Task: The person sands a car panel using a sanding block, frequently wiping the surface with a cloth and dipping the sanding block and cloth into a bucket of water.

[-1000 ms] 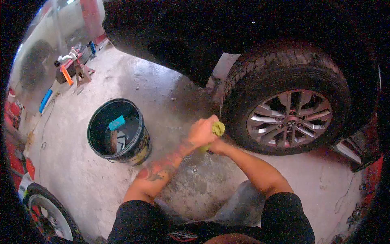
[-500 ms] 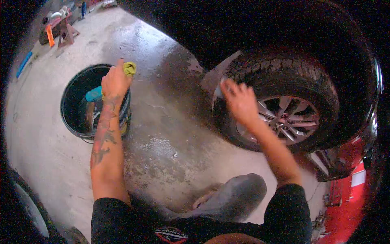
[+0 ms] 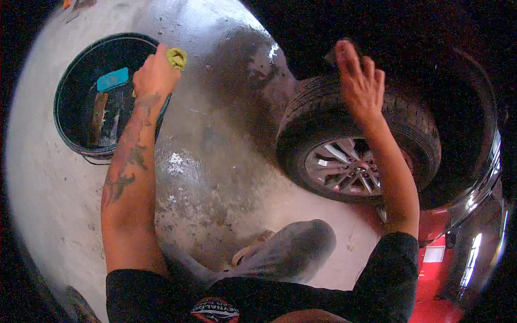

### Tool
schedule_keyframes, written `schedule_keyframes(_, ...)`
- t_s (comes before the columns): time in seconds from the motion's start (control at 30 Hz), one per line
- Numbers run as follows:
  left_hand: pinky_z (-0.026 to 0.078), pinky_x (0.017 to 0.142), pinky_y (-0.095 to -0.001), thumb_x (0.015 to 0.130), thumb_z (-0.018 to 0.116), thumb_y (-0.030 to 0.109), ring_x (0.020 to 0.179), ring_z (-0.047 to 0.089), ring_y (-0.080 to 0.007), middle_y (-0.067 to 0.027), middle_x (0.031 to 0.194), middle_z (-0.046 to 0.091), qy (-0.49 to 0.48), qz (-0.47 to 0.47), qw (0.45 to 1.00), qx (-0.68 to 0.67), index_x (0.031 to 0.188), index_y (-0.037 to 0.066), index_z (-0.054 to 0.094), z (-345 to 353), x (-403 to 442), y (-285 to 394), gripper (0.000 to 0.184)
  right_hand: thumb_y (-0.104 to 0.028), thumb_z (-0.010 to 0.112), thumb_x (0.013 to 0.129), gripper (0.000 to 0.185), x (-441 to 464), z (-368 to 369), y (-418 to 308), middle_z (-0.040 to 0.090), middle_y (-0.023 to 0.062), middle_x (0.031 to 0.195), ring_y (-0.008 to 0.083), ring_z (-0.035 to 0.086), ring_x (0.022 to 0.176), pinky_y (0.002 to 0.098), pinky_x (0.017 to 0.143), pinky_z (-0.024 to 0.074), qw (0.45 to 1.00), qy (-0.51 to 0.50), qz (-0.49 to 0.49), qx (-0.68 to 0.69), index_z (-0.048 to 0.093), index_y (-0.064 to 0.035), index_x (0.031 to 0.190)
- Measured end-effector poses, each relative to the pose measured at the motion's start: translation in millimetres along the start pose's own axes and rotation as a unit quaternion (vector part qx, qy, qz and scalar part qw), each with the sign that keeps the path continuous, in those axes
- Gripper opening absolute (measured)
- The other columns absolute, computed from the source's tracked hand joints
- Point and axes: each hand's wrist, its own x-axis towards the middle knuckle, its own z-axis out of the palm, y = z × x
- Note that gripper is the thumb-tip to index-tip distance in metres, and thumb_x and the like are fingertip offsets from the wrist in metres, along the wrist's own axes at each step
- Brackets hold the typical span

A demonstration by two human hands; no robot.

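Observation:
My left hand (image 3: 156,72) is closed round a crumpled yellow-green cloth (image 3: 176,57), over the right edge of a dark bucket (image 3: 60,107). Inside the bucket lie a teal block-shaped piece (image 3: 112,79) and a brown, flat, stick-like piece (image 3: 97,119). My right hand (image 3: 362,89) is raised in front of the top of the tyre (image 3: 301,129), fingers bent and slightly blurred. A small greyish thing shows by its fingertips, too dark to name. Beneath the forearm is the silver spoked wheel rim (image 3: 334,167).
The dark car body (image 3: 474,199) curves round the wheel on the right. A red surface (image 3: 431,280) shows at lower right. Wet patches shine on the concrete floor (image 3: 210,177). My bent knee (image 3: 301,247) is below the wheel.
My right hand has risen from the tyre's left side to its top. The view has shifted, and more of the bucket's inside shows. My left hand keeps the cloth.

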Motion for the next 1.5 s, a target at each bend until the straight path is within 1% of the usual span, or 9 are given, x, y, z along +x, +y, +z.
schedule_keyframes(0.47, 0.051, 0.085, -0.0513, 0.084, 0.063, 0.029, 0.101, 0.065, -0.0396, -0.0182, 0.108, 0.066, -0.004, -0.006, 0.999, -0.048, 0.125, 0.015, 0.051, -22.9, -3.6, 17.6, 0.045, -0.013, 0.056, 0.079, 0.050, -4.2, 32.0, -56.9, 0.042, -0.0019, 0.145, 0.0212, 0.047, 0.106, 0.0323, 0.078, 0.0400, 0.979, -0.047, -0.191, 0.057, 0.056, -0.0121, 0.130)
schedule_keyframes(0.8, 0.051, 0.084, -0.0499, 0.085, 0.062, 0.030, 0.102, 0.064, -0.0387, -0.0175, 0.109, 0.066, -0.065, -0.029, 0.997, -0.018, 0.125, 0.017, 0.051, -3.7, 11.0, 27.4, 0.043, -0.019, 0.052, 0.086, 0.068, 0.7, 18.1, 49.3, 0.029, -0.0112, 0.155, 0.0252, 0.048, 0.111, 0.0396, 0.080, 0.0448, 0.997, -0.066, -0.049, 0.006, 0.033, -0.0326, 0.150)
schedule_keyframes(0.93, 0.052, 0.082, -0.0508, 0.085, 0.062, 0.029, 0.101, 0.064, -0.0394, -0.0177, 0.109, 0.065, -0.050, -0.007, 0.999, 0.003, 0.126, 0.017, 0.050, 0.5, 15.7, 20.3, 0.045, -0.017, 0.052, 0.086, 0.066, 16.0, -9.6, 94.1, 0.034, -0.0121, 0.152, 0.0274, 0.051, 0.110, 0.0446, 0.083, 0.0466, 0.999, -0.026, 0.030, -0.035, 0.035, -0.0339, 0.148)
schedule_keyframes(1.03, 0.052, 0.082, -0.0511, 0.084, 0.063, 0.029, 0.102, 0.064, -0.0394, -0.0179, 0.109, 0.065, -0.044, -0.006, 0.999, 0.019, 0.126, 0.016, 0.049, -3.2, 14.6, 20.8, 0.046, -0.010, 0.056, 0.085, 0.067, 32.2, -24.9, 122.1, 0.042, -0.0029, 0.148, 0.0312, 0.052, 0.116, 0.0472, 0.094, 0.0443, 0.997, 0.039, 0.073, -0.007, 0.041, -0.0333, 0.146)
schedule_keyframes(1.1, 0.052, 0.083, -0.0511, 0.084, 0.063, 0.029, 0.102, 0.064, -0.0393, -0.0180, 0.109, 0.065, -0.046, -0.006, 0.999, 0.020, 0.126, 0.015, 0.048, -5.3, 12.0, 24.0, 0.047, -0.006, 0.056, 0.087, 0.064, 45.1, -23.2, 143.3, 0.047, 0.0095, 0.141, 0.0352, 0.052, 0.119, 0.0467, 0.100, 0.0418, 0.984, 0.127, 0.005, 0.122, 0.041, -0.0256, 0.146)
schedule_keyframes(1.2, 0.052, 0.084, -0.0507, 0.084, 0.063, 0.028, 0.103, 0.064, -0.0397, -0.0183, 0.110, 0.065, -0.054, -0.015, 0.998, 0.002, 0.126, 0.014, 0.048, -3.7, 17.2, 19.0, 0.047, 0.001, 0.056, 0.085, 0.066, 66.2, -51.5, 145.8, 0.052, 0.0164, 0.133, 0.0367, 0.052, 0.120, 0.0436, 0.103, 0.0400, 0.956, 0.039, 0.041, 0.288, 0.040, -0.0154, 0.146)
schedule_keyframes(1.27, 0.052, 0.085, -0.0501, 0.083, 0.064, 0.027, 0.105, 0.063, -0.0396, -0.0186, 0.113, 0.065, -0.059, -0.013, 0.998, -0.008, 0.127, 0.014, 0.048, -5.2, 19.2, 19.4, 0.048, -0.008, 0.060, 0.083, 0.050, 82.1, -67.4, 146.3, 0.059, 0.0122, 0.119, 0.0308, 0.055, 0.113, 0.0440, 0.100, 0.0409, 0.958, 0.053, 0.000, 0.281, 0.054, -0.0092, 0.133)
schedule_keyframes(1.33, 0.052, 0.086, -0.0496, 0.082, 0.065, 0.026, 0.106, 0.063, -0.0391, -0.0186, 0.115, 0.064, -0.066, -0.020, 0.998, -0.001, 0.128, 0.014, 0.048, -7.5, 18.7, 22.9, 0.050, -0.019, 0.064, 0.083, 0.032, 88.8, -105.6, 116.7, 0.056, 0.0106, 0.103, 0.0269, 0.054, 0.094, 0.0407, 0.086, 0.0389, 0.996, -0.046, 0.020, 0.070, 0.061, -0.0090, 0.113)
schedule_keyframes(1.5, 0.051, 0.086, -0.0501, 0.083, 0.063, 0.024, 0.106, 0.062, -0.0391, -0.0188, 0.114, 0.064, -0.055, -0.008, 0.998, -0.009, 0.130, 0.014, 0.047, -5.8, 20.9, 21.2, 0.050, -0.019, 0.066, 0.081, 0.016, 109.4, -102.7, 132.5, 0.058, 0.0050, 0.093, 0.0238, 0.053, 0.091, 0.0392, 0.085, 0.0364, 0.991, -0.101, -0.085, 0.028, 0.065, -0.0117, 0.096)
